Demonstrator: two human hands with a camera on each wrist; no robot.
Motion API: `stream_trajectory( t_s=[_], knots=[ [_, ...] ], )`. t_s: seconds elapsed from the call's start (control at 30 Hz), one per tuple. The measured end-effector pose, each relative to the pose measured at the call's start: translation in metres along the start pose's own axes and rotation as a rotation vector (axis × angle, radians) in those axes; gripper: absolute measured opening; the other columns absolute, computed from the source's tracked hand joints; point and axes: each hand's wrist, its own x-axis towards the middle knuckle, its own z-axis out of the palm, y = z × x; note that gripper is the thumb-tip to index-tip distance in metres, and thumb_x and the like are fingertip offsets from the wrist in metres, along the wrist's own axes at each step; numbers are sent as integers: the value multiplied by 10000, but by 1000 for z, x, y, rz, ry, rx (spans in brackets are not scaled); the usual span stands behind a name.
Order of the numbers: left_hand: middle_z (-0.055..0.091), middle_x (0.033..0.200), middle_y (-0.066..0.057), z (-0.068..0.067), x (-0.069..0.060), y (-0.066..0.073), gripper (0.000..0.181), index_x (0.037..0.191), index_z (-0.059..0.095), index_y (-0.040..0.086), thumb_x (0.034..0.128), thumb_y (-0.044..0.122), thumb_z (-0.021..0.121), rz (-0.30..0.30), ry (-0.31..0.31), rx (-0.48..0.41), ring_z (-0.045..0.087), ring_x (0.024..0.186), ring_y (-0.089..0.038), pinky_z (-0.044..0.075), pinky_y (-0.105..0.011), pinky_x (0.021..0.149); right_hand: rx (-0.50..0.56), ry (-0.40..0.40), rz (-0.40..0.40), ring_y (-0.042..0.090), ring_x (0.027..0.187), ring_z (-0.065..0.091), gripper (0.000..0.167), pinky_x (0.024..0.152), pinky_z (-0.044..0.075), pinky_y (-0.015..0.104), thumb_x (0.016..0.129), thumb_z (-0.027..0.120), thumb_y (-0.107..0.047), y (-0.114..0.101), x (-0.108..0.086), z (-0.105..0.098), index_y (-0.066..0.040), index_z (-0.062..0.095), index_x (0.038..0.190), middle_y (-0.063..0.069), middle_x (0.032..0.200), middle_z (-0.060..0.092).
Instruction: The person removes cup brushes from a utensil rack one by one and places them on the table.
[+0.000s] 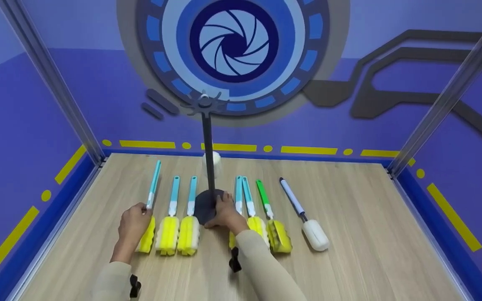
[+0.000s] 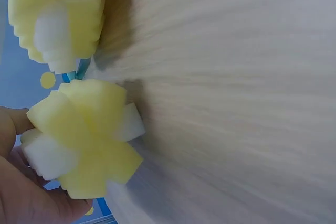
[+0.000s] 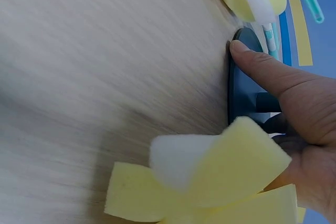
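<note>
My left hand (image 1: 134, 223) grips the leftmost sponge brush (image 1: 155, 184) where its light-blue and white handle meets the yellow sponge head. In the left wrist view that sponge head (image 2: 94, 140) shows end-on, with yellow and white lobes, beside the fingers. My right hand (image 1: 226, 215) holds the round base (image 1: 202, 205) of a dark stand, its thumb on the near rim and fingers at the right side. The stand's post (image 1: 208, 154) rises to a ring of hooks (image 1: 204, 102). In the right wrist view the thumb lies on the dark base (image 3: 244, 77).
Two blue-handled sponge brushes (image 1: 174, 194) lie left of the stand. Right of it lie two more (image 1: 247, 194), partly hidden by my sleeve, a green-handled brush (image 1: 263, 194) and a white-headed brush (image 1: 316, 236). Behind the post stands a white object (image 1: 217, 159). Blue walls enclose the wooden table (image 1: 370, 234).
</note>
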Motion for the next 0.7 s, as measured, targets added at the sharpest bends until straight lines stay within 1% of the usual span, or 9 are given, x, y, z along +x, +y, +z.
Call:
stream_trajectory(
  t_s=[0.1, 0.2, 0.33, 0.57, 0.7],
  knots=[
    [680, 962, -202, 1, -1, -2, 271, 1123, 670, -79, 1009, 142, 563, 12, -20, 2, 543, 684, -229, 415, -317, 554, -18, -1, -8, 333, 1553, 125, 1108, 1214, 276, 458, 772, 896, -377, 0, 1, 0, -12, 253, 1597, 196, 1682, 124],
    [664, 931, -189, 3, -1, -3, 265, 1117, 665, -82, 1013, 139, 562, 7, -41, 3, 523, 665, -223, 397, -310, 545, -31, -8, -6, 334, 1557, 108, 1104, 1220, 265, 450, 778, 889, -389, -1, 1, 0, -4, 254, 1594, 198, 1682, 125],
    [648, 886, -171, 5, 0, -3, 254, 1095, 664, -86, 1009, 133, 566, -18, -57, 3, 527, 676, -228, 402, -316, 559, -22, -11, -1, 337, 1557, 107, 1102, 1219, 263, 465, 776, 892, -378, -1, 1, 0, -3, 255, 1594, 198, 1682, 125],
    [626, 850, -147, 8, 0, 0, 252, 1070, 662, -89, 1007, 134, 561, -75, -111, 9, 550, 702, -227, 441, -318, 597, -9, -18, 3, 333, 1559, 93, 1109, 1224, 247, 470, 782, 892, -371, -2, 0, -1, -10, 237, 1601, 196, 1685, 108],
    [616, 829, -131, 9, 0, 1, 252, 1050, 666, -79, 1010, 143, 556, -84, -127, 2, 550, 701, -224, 442, -319, 596, -16, -16, 6, 326, 1558, 103, 1108, 1222, 253, 466, 784, 889, -375, -1, 0, -1, -18, 234, 1603, 191, 1686, 106]
  ],
)
